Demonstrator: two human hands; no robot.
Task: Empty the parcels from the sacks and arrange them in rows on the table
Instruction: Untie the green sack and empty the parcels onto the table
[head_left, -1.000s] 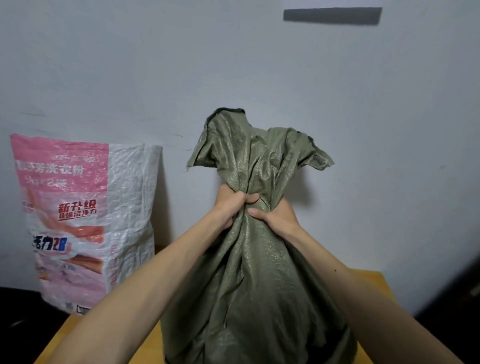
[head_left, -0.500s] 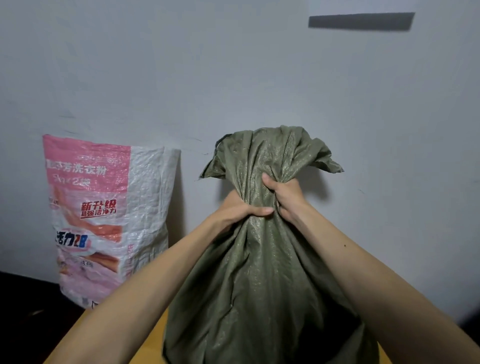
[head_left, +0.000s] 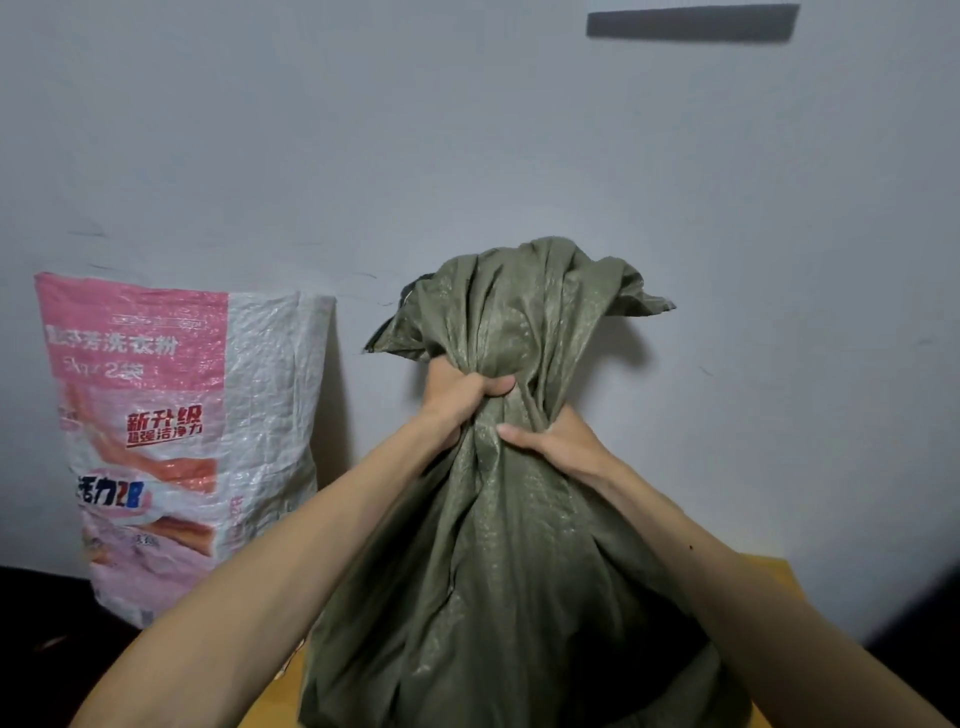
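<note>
A bulging olive-green woven sack (head_left: 498, 571) stands upright on the wooden table (head_left: 774, 571) in front of me. Its gathered neck is bunched between both hands. My left hand (head_left: 457, 400) grips the neck from the left, thumb wrapped over the fabric. My right hand (head_left: 561, 441) grips it slightly lower on the right. The sack's mouth flares above the hands and stays closed. No parcels are visible; whatever is inside is hidden by the fabric.
A second sack (head_left: 176, 441), white and pink with printed lettering, stands upright at the left against the grey wall (head_left: 467, 130). A dark strip (head_left: 693, 21) is on the wall high up. Dark floor shows at both lower corners.
My right hand has slid from above the left hand down to a lower grip on the neck. The left hand keeps its hold. The sack's top has bunched tighter.
</note>
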